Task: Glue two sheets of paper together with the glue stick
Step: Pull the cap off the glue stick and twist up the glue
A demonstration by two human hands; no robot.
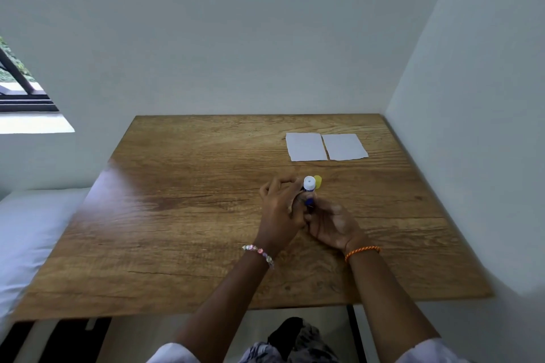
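Above the brown wooden table (182, 215), left hand (278, 209) and right hand (331, 225) both grip the blue-and-white glue stick (308, 189); two white paper sheets (326, 146) lie beyond, side by side

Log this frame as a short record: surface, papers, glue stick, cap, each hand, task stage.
surface: wooden table, set in a corner between two walls
papers: two sheets of paper, flat, side by side at the far right, apart from the hands
glue stick: glue stick, held between both hands, white end showing, pointing away from the person
cap: yellow cap, off the stick, just beside its tip
left hand: left hand, fingers curled round the stick
right hand: right hand, holding the stick's lower end
task stage: uncapped; no glue on paper visible yet
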